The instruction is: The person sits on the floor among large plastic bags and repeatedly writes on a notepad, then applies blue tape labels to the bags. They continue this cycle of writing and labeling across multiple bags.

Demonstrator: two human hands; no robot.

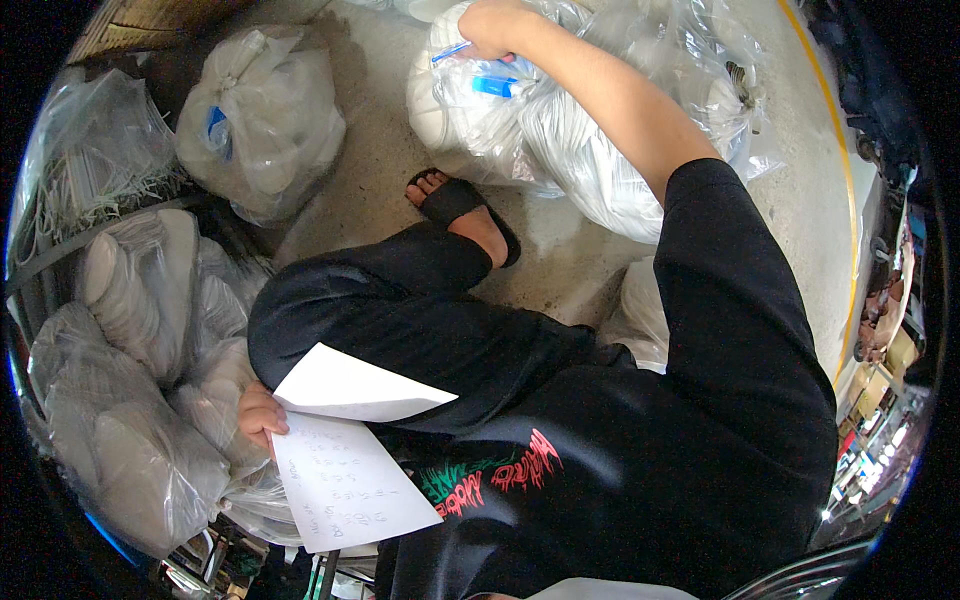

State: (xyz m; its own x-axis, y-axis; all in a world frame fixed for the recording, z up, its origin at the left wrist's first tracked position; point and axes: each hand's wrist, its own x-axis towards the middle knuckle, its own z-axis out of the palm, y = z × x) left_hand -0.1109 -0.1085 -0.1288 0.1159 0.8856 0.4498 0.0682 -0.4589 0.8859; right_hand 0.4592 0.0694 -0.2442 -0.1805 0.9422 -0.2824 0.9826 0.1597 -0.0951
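Note:
At the left, my left hand (262, 415) is closed on the edge of some white paper sheets (350, 480). One sheet is folded back over my black-clothed thigh, and the lower one bears faint handwriting. My right arm stretches to the top, where my right hand (492, 30) is bent down over a clear plastic bag (450, 125) of white, rounded, stacked pieces. From under its curled fingers juts a slim blue pen-like thing (452, 52). A blue tag (493, 87) shows on the bag just below this hand. The fingertips are partly hidden.
Another clear bag (265, 120) with a blue tag stands at the upper left. Several bags of white stacked pieces (150, 440) fill the left side beside a dark metal bar (85, 235). My sandalled foot (470, 215) rests on the concrete floor. A yellow line (845, 170) runs down the right.

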